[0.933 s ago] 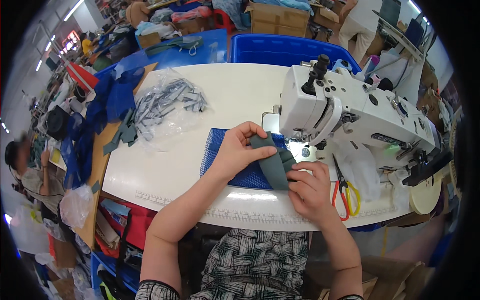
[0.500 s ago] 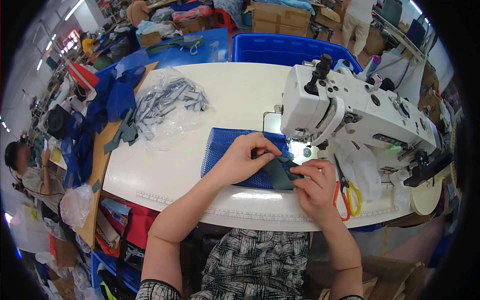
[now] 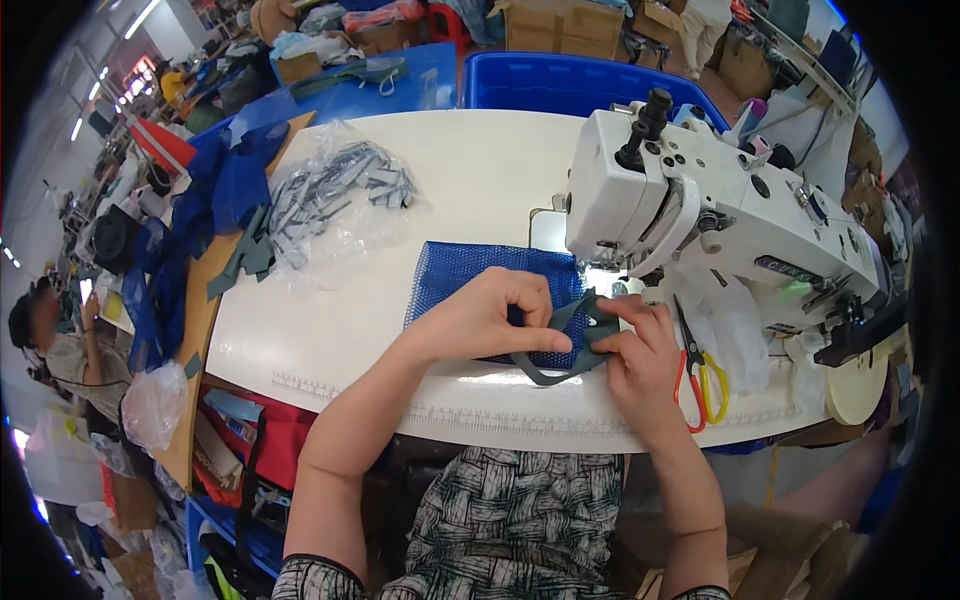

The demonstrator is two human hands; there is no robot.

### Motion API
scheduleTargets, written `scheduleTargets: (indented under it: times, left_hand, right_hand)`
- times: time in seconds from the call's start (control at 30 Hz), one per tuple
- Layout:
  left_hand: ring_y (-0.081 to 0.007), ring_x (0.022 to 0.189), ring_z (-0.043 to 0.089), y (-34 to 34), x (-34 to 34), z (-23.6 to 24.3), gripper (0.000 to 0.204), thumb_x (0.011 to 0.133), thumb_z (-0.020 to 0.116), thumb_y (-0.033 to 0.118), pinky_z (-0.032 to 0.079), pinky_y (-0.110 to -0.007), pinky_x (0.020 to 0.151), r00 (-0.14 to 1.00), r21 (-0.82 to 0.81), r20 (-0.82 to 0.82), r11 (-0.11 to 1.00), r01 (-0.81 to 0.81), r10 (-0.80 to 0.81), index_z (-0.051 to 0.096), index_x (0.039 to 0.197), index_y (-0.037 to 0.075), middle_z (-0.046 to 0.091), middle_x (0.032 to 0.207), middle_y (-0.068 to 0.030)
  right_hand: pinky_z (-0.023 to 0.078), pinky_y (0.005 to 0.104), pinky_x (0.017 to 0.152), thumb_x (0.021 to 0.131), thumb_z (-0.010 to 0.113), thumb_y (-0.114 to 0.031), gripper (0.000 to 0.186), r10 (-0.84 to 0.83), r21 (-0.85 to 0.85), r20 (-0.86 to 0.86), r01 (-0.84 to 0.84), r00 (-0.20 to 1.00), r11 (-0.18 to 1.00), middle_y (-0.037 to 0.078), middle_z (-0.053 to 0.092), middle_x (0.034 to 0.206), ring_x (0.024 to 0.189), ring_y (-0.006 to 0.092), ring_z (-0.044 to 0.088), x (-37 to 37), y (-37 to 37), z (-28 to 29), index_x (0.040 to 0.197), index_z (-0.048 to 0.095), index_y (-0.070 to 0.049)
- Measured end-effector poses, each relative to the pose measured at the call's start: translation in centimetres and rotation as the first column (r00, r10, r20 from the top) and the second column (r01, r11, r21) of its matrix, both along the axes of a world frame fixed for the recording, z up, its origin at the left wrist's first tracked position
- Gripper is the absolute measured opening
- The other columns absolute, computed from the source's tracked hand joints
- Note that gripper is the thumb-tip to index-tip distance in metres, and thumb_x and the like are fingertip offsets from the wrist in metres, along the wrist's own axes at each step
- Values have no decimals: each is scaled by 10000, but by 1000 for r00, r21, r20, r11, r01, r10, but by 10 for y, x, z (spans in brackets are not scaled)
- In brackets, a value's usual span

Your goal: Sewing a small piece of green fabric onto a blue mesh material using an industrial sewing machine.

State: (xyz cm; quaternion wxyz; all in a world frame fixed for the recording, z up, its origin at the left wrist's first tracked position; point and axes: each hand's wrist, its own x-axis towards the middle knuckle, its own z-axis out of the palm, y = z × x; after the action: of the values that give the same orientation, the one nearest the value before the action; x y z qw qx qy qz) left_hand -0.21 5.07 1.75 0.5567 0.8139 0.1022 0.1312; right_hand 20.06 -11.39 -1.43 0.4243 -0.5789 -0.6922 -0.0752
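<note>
Fabric strip (image 3: 590, 346), dark green, loops over blue mesh (image 3: 452, 272) on the bench (image 3: 480, 170), pinched by the right hand (image 3: 640, 352) at three o'clock. At nine, the left hand (image 3: 497, 322) curls over it; whether it grips I cannot tell. Sewing machine (image 3: 640, 195) at one, scissors (image 3: 692, 352) at four.

Your top (image 3: 520, 500) is printed in black and off-white, its brushy streaks crossing like a basket weave, with a faint dark-green tinge in places. The short left sleeve (image 3: 315, 582) repeats that print and ends in a narrow black edging (image 3: 335, 564); just a sliver of the right sleeve (image 3: 703, 594) shows. Below the sleeves, your forearms, left hand (image 3: 492, 318) and right hand (image 3: 642, 358) are bare.
</note>
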Motion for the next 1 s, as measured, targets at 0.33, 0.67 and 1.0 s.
scheduleTargets:
  times: [0.33,0.67,1.0]
  left_hand:
    - [-149,941,640,-18,9,-7,305,828,703,-71,506,-283,812,941,360,87,870,-336,328,716,1110,46,682,1096,-49]
    - [-139,1001,693,-22,13,-1,227,896,628,-108,539,-261,854,716,-203,487,862,-464,500,725,1041,38,709,1107,-47]
    - [-190,1013,689,-14,19,-24,110,934,753,10,575,-302,882,765,-431,562,901,-54,315,695,1024,38,702,1131,-150]
  right_hand:
    - [530,377,846,613,795,31,303,-85,287,190,27,978,958,67,727,1191,1023,289,631,0,-14,-1,869,748,-122]
    - [550,380,865,745,791,-35,499,115,276,205,-171,972,946,85,697,1209,1026,277,631,-6,-14,-3,1233,703,-93]
    - [503,426,929,763,886,-167,475,260,-135,-197,-288,946,948,118,643,1203,1092,325,587,-15,-3,5,1183,697,-50]
